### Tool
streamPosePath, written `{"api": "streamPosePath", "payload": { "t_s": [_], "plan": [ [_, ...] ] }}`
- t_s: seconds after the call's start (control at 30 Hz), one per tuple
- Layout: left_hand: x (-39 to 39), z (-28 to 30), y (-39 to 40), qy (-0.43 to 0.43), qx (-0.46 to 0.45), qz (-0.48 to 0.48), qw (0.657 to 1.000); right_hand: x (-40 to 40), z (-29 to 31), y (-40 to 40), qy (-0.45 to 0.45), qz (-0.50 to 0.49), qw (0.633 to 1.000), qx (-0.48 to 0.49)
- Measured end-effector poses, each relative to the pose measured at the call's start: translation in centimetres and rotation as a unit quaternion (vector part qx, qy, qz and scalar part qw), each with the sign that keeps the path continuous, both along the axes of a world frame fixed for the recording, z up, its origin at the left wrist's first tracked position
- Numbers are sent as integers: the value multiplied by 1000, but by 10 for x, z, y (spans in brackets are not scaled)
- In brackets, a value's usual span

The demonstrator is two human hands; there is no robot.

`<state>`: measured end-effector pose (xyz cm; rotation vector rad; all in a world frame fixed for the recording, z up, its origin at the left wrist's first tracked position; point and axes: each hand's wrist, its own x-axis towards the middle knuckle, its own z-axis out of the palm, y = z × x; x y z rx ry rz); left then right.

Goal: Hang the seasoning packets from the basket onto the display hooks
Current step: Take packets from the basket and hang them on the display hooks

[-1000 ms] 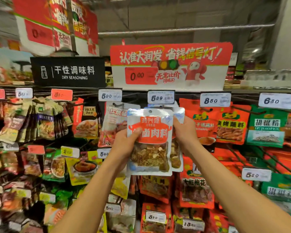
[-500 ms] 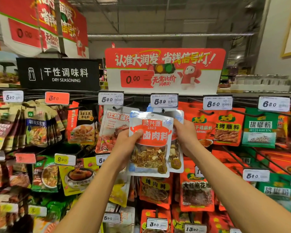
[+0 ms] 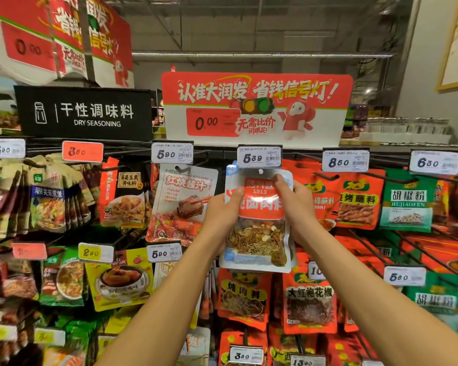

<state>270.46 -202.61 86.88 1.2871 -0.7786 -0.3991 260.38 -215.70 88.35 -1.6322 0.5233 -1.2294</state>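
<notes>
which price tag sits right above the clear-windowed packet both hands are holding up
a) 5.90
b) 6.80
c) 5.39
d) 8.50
c: the white price tag reading 5.39 sits directly over the hang hole of the silver and red clear-windowed seasoning packet, gripped by the left hand and right hand.
</notes>
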Motion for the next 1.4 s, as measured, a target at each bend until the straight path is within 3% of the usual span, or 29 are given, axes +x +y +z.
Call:
{"api": "streamPosePath", "payload": {
  "t_s": [0.23,0.43,0.57,0.67,0.77,0.87,0.97,1.07,1.4],
  "plan": [
    [4,-1,3,35,9,13,999,6,-2,-3,29,-17,999,3],
    [1,-10,19,-95,19,114,989,-10,-22,7,34,35,999,11],
    [9,-41,38,-138,76,37,987,-31,-56,14,95,56,994,-5],
    [15,-53,38,-146,84,29,985,-33,-69,16,91,39,995,7],
    [18,-48,27,-131,88,37,987,-20,-59,9,84,-10,996,4],
    [27,-33,4,-117,100,78,985,2,-42,-11,95,-41,993,61],
    [39,-21,-24,-157,167,135,964,25,-31,-31,119,-32,987,98],
    [48,-22,-47,-135,203,153,958,38,-28,-48,140,-40,982,121],
    [41,-32,-45,-163,223,179,944,19,-40,-46,178,-44,982,44]
  ]
}}
